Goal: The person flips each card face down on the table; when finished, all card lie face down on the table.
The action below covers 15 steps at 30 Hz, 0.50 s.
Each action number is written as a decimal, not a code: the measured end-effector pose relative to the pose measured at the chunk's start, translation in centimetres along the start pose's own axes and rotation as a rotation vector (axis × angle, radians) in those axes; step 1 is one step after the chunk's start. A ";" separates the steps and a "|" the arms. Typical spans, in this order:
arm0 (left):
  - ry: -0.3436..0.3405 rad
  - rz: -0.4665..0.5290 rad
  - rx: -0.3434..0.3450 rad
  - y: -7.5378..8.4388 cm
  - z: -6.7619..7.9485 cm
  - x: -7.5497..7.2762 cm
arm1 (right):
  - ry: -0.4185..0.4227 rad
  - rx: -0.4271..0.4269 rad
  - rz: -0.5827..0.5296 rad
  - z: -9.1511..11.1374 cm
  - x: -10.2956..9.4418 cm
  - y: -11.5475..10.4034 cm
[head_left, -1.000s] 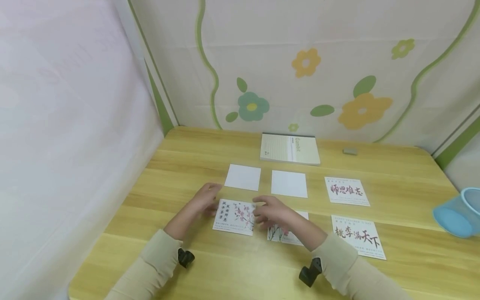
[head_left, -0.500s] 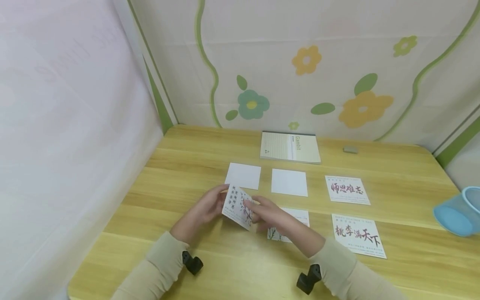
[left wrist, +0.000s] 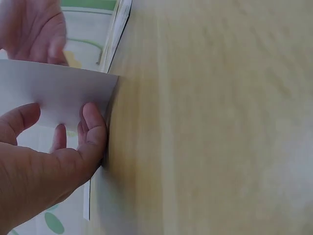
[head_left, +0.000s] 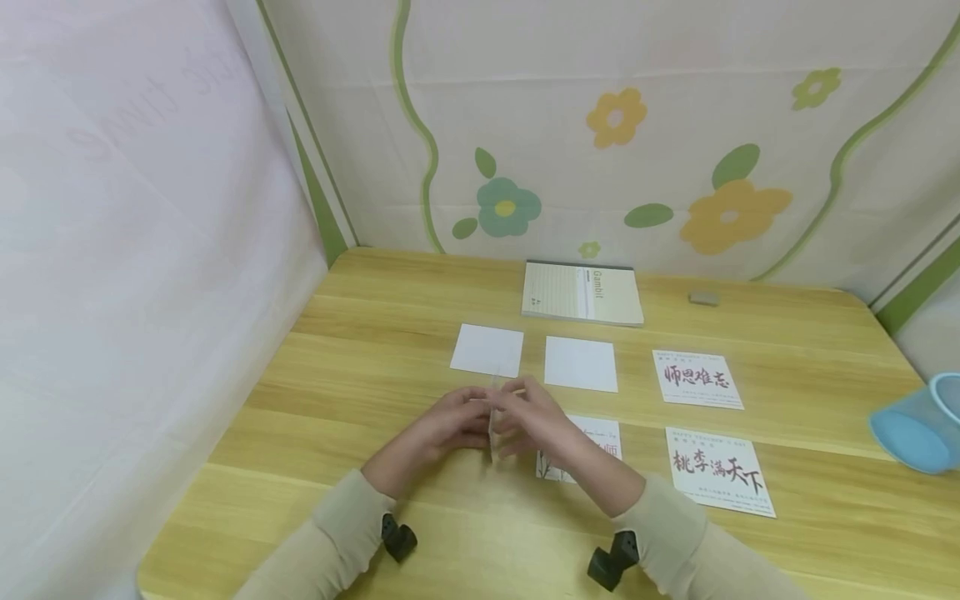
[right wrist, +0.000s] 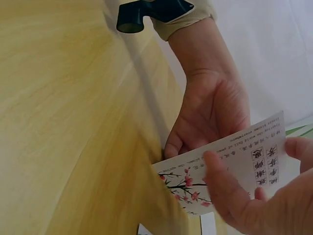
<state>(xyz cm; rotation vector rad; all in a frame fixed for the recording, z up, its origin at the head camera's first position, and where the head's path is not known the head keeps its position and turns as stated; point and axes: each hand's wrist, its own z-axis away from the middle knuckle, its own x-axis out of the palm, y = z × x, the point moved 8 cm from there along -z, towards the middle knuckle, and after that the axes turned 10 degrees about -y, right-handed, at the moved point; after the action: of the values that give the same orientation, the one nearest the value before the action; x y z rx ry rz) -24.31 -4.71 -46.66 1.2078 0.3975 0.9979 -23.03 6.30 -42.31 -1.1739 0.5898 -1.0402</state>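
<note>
A printed card (head_left: 492,437) stands on edge between both hands, just above the table. Its blank side (left wrist: 58,85) faces the left hand in the left wrist view, and its side with pink blossoms and black characters (right wrist: 230,164) faces the right hand in the right wrist view. My left hand (head_left: 453,421) holds it with bent fingers and thumb at the blank face. The right hand (head_left: 538,421) grips it from the opposite side, thumb near the top edge. Under the right forearm lies another printed card (head_left: 600,429), partly hidden.
Two blank white cards (head_left: 487,350) lie behind the hands. To the right are a card with red characters (head_left: 697,379) and a second such card (head_left: 720,479). A notepad (head_left: 582,292), a small grey block (head_left: 703,298) and a blue translucent cup (head_left: 911,429) are farther out.
The blossom card, flat on the table a second ago, has been picked up, tilted and turned edge-on. Both hands have come closer together around it.
</note>
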 end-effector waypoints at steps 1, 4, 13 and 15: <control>0.010 -0.007 -0.006 0.0 0.0 0.0 | 0.029 -0.016 -0.012 0.2 -0.3 -0.3; 0.037 -0.028 -0.015 -0.1 0.1 -0.2 | 0.117 -0.082 -0.030 0.9 -1.1 -1.7; 0.176 -0.050 -0.009 -0.3 1.1 -2.7 | 0.207 -0.238 0.027 2.7 -3.0 -3.7; 0.239 -0.056 -0.004 -0.1 1.4 -3.9 | 0.209 -0.228 0.046 2.6 -3.2 -3.1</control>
<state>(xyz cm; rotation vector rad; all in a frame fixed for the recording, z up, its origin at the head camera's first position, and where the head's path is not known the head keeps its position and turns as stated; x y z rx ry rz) -25.33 -8.66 -47.19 1.0708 0.6142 1.0974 -23.36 10.27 -38.96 -1.2506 0.9149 -1.0846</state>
